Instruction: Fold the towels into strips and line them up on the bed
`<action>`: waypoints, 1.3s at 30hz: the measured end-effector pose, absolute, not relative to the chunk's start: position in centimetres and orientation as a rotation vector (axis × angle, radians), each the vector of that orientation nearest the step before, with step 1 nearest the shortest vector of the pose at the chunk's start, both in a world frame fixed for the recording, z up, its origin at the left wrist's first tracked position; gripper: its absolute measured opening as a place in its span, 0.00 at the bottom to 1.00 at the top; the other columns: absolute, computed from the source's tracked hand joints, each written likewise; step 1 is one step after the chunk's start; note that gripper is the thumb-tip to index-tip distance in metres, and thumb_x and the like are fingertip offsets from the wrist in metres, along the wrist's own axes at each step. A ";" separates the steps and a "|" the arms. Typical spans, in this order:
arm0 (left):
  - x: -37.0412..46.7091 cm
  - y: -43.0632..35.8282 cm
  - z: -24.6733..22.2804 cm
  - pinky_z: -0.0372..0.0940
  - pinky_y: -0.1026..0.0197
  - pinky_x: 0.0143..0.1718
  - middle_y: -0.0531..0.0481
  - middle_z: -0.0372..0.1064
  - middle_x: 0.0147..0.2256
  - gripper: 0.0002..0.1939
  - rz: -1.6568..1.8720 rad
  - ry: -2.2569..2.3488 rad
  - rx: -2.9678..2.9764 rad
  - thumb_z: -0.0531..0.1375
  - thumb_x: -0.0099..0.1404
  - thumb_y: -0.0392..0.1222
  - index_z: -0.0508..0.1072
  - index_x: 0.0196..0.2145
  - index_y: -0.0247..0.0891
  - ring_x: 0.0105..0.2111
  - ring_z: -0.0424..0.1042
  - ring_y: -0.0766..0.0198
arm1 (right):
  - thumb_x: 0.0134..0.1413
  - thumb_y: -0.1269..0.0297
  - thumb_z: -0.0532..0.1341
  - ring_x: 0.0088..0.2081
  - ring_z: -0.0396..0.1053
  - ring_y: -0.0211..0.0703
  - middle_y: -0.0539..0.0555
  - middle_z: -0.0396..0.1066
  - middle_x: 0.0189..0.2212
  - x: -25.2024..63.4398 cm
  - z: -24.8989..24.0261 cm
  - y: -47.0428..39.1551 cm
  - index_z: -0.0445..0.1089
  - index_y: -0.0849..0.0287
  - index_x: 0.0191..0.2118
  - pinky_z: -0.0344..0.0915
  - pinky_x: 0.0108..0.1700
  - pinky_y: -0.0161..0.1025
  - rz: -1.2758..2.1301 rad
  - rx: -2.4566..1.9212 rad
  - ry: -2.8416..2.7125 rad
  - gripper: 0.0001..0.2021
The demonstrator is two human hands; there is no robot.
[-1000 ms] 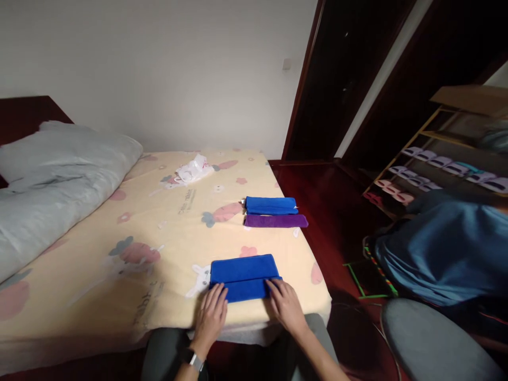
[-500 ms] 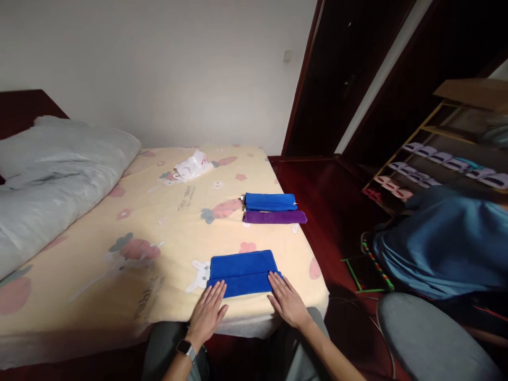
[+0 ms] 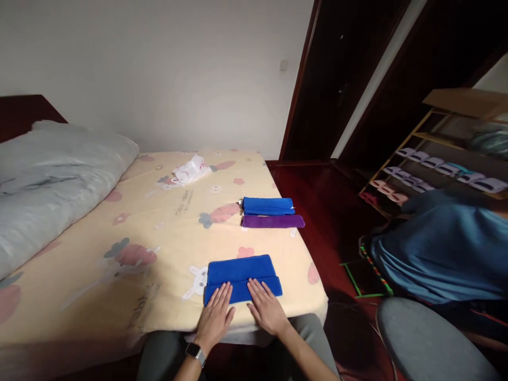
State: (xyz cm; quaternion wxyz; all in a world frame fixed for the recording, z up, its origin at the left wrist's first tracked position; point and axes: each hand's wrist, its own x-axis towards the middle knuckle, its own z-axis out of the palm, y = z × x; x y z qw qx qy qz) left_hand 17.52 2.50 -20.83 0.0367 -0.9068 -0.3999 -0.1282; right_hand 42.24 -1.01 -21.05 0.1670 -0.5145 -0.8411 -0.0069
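Along the bed's near edge [image 3: 166, 321], left hand [image 3: 214, 316] and right hand [image 3: 268, 310] rest straight-fingered, gripping nothing, on folded blue cloth [image 3: 241, 268].

A blue cloth [image 3: 241, 274] lies partly hidden under the left hand [image 3: 215, 315] and the right hand [image 3: 266, 309].
The fingers cover parts of its near strip. Far beyond the fingertips, red print on a white bag [image 3: 190, 170] is too small to read. Well to the fingers' left, a gray quilt [image 3: 63, 169] runs out of view; well to their right, a blue-clad person [image 3: 440, 248] hides the lower part of a rack [image 3: 438, 139], both cut off.
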 end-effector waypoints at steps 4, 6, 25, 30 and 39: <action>14.8 2.6 -21.1 0.58 0.50 0.65 0.47 0.48 0.70 0.36 -0.370 -1.292 -2.748 0.48 0.74 0.52 0.38 0.72 0.40 0.68 0.54 0.56 | 0.70 0.62 0.51 0.70 0.47 0.49 0.57 0.45 0.71 46.6 -21.3 -1.6 0.36 0.61 0.73 0.54 0.68 0.50 -0.054 -1.520 -2.363 0.33; 13.7 2.8 -21.0 0.58 0.50 0.66 0.47 0.48 0.70 0.36 -0.358 -1.296 -2.764 0.48 0.74 0.51 0.39 0.72 0.41 0.67 0.54 0.56 | 0.69 0.63 0.51 0.70 0.48 0.49 0.57 0.45 0.71 48.1 -21.4 -1.7 0.36 0.60 0.73 0.55 0.68 0.50 -0.034 -1.513 -2.368 0.33; 10.5 5.4 -20.7 0.69 0.52 0.58 0.49 0.70 0.58 0.21 -0.938 -1.767 -2.908 0.52 0.68 0.36 0.68 0.57 0.48 0.58 0.70 0.60 | 0.61 0.70 0.53 0.60 0.67 0.51 0.59 0.68 0.60 50.9 -22.3 -0.2 0.65 0.55 0.62 0.66 0.62 0.54 0.429 -1.550 -1.909 0.24; 11.0 6.3 -20.2 0.73 0.52 0.51 0.46 0.76 0.49 0.15 -1.034 -1.972 -2.816 0.53 0.70 0.45 0.70 0.52 0.45 0.49 0.76 0.56 | 0.64 0.63 0.53 0.52 0.72 0.52 0.59 0.74 0.51 51.7 -20.5 0.2 0.68 0.55 0.55 0.70 0.55 0.51 0.555 -1.592 -1.812 0.17; 11.0 4.5 -21.1 0.69 0.49 0.55 0.44 0.72 0.54 0.18 -0.862 -1.827 -2.802 0.48 0.74 0.44 0.66 0.57 0.45 0.55 0.71 0.55 | 0.64 0.60 0.53 0.50 0.73 0.53 0.59 0.75 0.49 52.5 -19.1 -1.9 0.70 0.54 0.51 0.69 0.54 0.50 0.728 -1.569 -1.847 0.15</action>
